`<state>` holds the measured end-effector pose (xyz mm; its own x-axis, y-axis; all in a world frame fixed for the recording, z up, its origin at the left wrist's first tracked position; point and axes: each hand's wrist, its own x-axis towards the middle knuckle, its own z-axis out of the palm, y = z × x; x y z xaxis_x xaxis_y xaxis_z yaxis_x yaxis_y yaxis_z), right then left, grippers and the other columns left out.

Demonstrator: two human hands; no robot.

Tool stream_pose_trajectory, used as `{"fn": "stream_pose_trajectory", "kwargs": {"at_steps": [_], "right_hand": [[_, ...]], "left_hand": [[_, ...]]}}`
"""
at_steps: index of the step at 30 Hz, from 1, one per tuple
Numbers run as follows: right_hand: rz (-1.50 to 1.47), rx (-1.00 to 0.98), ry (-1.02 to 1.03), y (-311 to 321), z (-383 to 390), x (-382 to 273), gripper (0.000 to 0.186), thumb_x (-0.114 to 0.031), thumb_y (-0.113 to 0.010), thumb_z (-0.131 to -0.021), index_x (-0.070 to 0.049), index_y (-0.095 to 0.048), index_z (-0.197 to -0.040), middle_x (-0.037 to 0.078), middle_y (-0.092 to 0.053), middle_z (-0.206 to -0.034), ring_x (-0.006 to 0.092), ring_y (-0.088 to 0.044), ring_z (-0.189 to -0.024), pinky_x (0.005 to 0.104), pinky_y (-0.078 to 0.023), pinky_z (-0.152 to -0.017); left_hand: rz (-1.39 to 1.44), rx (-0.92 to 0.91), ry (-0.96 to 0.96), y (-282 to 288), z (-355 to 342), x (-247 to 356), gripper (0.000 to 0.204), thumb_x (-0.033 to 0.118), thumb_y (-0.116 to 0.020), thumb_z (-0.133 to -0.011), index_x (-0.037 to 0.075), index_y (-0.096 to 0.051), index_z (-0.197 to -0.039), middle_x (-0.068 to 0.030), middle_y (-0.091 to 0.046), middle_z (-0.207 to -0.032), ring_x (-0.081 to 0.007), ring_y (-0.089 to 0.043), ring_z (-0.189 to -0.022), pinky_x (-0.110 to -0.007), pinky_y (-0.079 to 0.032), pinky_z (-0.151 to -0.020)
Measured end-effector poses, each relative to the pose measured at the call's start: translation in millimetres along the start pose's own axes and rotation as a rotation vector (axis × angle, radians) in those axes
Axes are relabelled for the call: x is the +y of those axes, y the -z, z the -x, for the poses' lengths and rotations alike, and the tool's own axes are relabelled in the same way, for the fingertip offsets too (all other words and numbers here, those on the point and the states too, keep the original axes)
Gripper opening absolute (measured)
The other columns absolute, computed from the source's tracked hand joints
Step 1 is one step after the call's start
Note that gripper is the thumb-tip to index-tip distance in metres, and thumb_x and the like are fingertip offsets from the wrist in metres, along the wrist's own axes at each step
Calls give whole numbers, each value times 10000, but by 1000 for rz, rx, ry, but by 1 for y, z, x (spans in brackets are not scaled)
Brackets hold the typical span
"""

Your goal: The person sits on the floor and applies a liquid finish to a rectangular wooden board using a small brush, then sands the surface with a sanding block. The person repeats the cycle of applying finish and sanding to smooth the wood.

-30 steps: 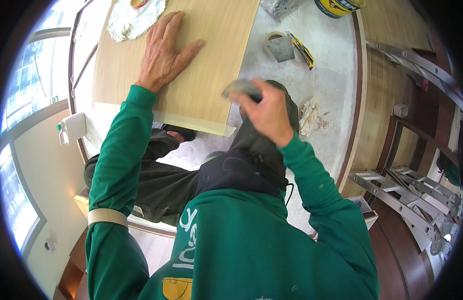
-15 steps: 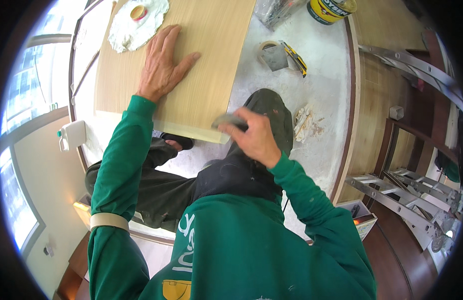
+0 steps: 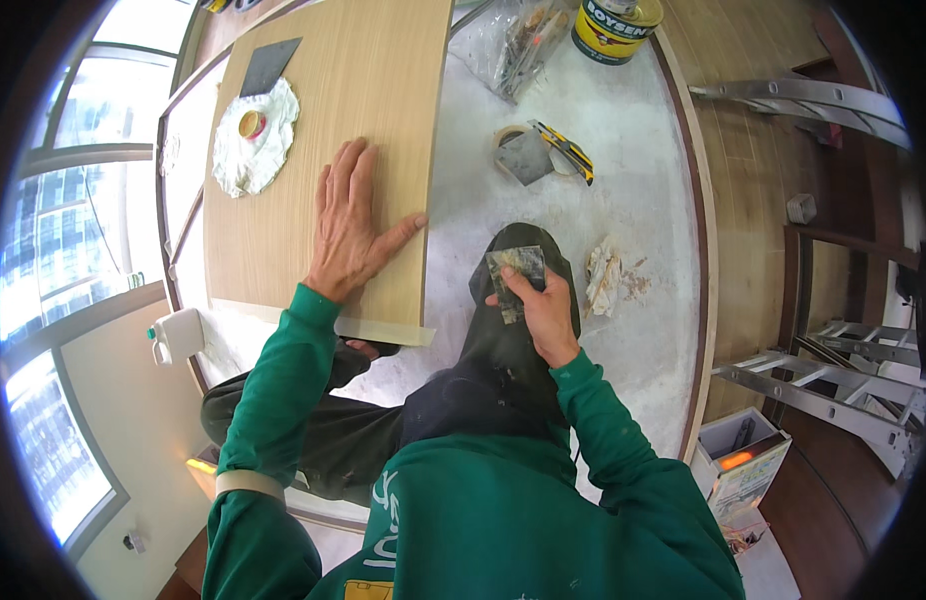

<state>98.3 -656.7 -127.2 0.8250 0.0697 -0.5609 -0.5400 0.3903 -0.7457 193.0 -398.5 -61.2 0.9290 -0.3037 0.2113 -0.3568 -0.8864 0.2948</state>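
My left hand (image 3: 351, 225) lies flat on a light wood-grain board (image 3: 383, 90), fingers stretched, with the thumb at the board's right edge. Pale masking tape (image 3: 383, 331) runs along the near edge of the board, its right end sticking out past the corner. Over my right knee, apart from the board, my right hand (image 3: 543, 312) grips a worn, stained piece of dark sandpaper (image 3: 520, 264), thumb on top. Farther up the board sit a crumpled white sheet (image 3: 273, 125) bearing a small round tub (image 3: 252, 124), and a dark grey flat piece (image 3: 270, 65).
Right of the board lie a tape roll (image 3: 504, 137), a grey square (image 3: 528, 158), a yellow-black cutter (image 3: 565, 152), a plastic bag of tools (image 3: 523, 50) and a yellow-green can (image 3: 611, 32). A crumpled dirty rag (image 3: 605, 275) is beside my knee. Metal ladders (image 3: 823, 395) stand at right.
My right hand has moved away from the board's near right corner to above my knee with the sandpaper. My left hand remains flat on the board. The view has shifted, showing the dark grey piece.
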Motion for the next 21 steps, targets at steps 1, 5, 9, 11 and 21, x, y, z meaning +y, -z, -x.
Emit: {"fn": "stream_pose_trajectory", "kwargs": {"at_steps": [1, 5, 9, 11, 21], "right_hand": [[-5, -11, -7, 0, 0, 1, 283, -191, -710, -972, 37, -685, -1137, 67, -709, -957, 191, -734, -738, 279, -545, -617], [-68, -26, 11, -4, -5, -4, 272, -177, -712, -967, 37, -692, -1136, 66, -716, -976, 193, -735, -739, 279, -542, -627], [-111, -85, -9, -20, -13, -23, 277, -178, -721, -958, 38, -697, -1131, 76, -732, -986, 171, -725, -752, 276, -542, -665], [-76, -125, 30, -29, -20, -24, 283, -184, -726, -955, 32, -700, -1137, 72, -737, -997, 150, -710, -800, 278, -542, -713], [157, -207, 80, -86, -37, -15, 407, -335, -737, -953, 21, -705, -1149, 60, -734, -1051, 121, -659, -932, 292, -518, -866]], "left_hand": [[-2, 16, 10, -2, -8, -1, 989, 582, -761, -817, 6, -362, -1515, -227, -370, -1546, -407, -317, -1473, -558, -207, -1213], [7, 46, 65, -10, -51, 0, 934, 523, -765, -823, -14, -389, -1488, -230, -364, -1548, -412, -340, -1451, -542, -210, -1214], [18, 69, 98, -15, -79, 0, 864, 444, -766, -827, -31, -422, -1461, -237, -389, -1531, -416, -359, -1433, -521, -234, -1209], [47, 62, 63, -16, -75, -4, 835, 420, -765, -827, -37, -443, -1447, -241, -401, -1528, -421, -362, -1430, -511, -245, -1207], [-89, -5, 118, 14, -32, -62, 729, 417, -672, -949, -37, -440, -1470, -243, -381, -1560, -426, -345, -1445, -518, -266, -1200]]}}
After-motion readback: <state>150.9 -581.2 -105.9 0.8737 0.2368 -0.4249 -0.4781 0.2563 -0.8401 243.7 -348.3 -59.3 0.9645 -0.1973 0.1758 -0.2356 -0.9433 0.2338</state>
